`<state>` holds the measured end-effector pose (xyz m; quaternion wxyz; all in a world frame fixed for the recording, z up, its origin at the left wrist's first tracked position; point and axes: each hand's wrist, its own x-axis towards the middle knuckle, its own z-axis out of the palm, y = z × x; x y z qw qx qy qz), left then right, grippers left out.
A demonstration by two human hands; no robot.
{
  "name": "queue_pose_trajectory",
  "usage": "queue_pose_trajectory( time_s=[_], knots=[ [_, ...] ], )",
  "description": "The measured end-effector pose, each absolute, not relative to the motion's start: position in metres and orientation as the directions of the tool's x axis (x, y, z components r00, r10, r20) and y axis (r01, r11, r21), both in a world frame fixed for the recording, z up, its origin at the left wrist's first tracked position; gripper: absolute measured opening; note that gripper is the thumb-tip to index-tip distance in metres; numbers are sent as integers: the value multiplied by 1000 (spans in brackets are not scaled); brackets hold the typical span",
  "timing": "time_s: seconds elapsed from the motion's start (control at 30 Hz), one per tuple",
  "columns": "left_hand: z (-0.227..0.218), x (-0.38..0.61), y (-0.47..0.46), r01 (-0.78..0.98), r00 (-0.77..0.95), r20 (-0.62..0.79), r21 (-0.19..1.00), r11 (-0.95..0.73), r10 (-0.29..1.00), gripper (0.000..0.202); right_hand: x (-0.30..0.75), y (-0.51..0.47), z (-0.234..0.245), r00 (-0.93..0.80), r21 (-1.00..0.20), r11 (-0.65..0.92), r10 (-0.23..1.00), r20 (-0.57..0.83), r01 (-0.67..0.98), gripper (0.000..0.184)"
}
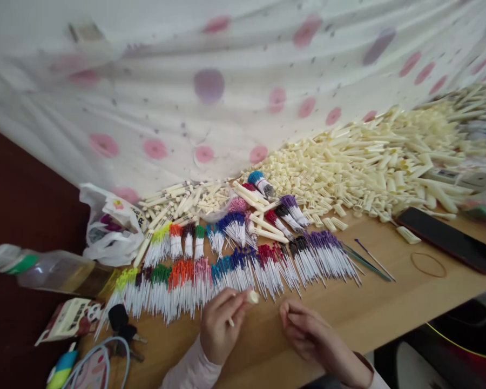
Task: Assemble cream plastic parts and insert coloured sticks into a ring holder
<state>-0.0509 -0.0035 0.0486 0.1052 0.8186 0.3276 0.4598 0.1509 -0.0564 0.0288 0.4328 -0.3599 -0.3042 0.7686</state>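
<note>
**One tube in hand, in front of the refill row**

Left hand (221, 324) fingers pinch one cream tube (251, 296), held just in front of the refill row (243, 273). Right hand (308, 330) rests just right of it on the table (389, 313), fingers curled narrow and seemingly empty. The row shows perhaps nine colour groups. Behind the row lies one tube heap (368, 162). Right of the row are two loose refills (368, 258), one rubber band (428, 265) and one phone (449, 240).

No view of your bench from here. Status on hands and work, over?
Left hand pinching cream pen barrel. Right hand curled over table, contents unclear. Rows of colour-tipped refills just ahead.
</note>
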Motion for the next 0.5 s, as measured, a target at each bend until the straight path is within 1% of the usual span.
queue_pose_trajectory(
  time_s=[0.03, 0.07, 0.13, 0.17, 0.2, 0.23, 0.27, 0.3, 0.4, 0.5],
  knots=[
    [59, -55, 8, 489, 301, 734, 429, -759, 609, 19, 154, -54, 25, -418, -702, -478, 866, -275, -528, 29],
    [71, -60, 22, 546, 243, 803, 350, -761, 544, 18, 156, -53, 22, -451, -645, -501, 854, -259, -578, 28],
    [98, -68, 58, 659, 158, 895, 220, -720, 418, 12, 159, -51, 18, -451, -596, -500, 859, -244, -629, 29],
    [112, -71, 79, 713, 97, 918, 205, -671, 384, 9, 160, -51, 17, -434, -595, -485, 868, -240, -640, 31],
    [123, -73, 100, 754, 49, 913, 231, -614, 405, 11, 160, -51, 16, -418, -604, -468, 878, -234, -645, 33],
    [132, -74, 122, 783, 0, 879, 297, -547, 477, 15, 160, -52, 17, -401, -616, -448, 888, -224, -648, 35],
    [139, -74, 141, 799, -11, 805, 364, -478, 594, 19, 160, -52, 17, -386, -626, -428, 898, -212, -652, 36],
    [142, -73, 158, 800, 15, 745, 391, -455, 667, 20, 160, -53, 18, -370, -633, -409, 907, -202, -657, 36],
    [141, -68, 178, 796, -2, 657, 458, -397, 754, 22, 159, -53, 18, -332, -632, -378, 923, -197, -677, 33],
    [129, -57, 156, 767, -17, 599, 521, -374, 801, 30, 159, -54, 17, -306, -627, -367, 929, -207, -687, 34]
  ],
)
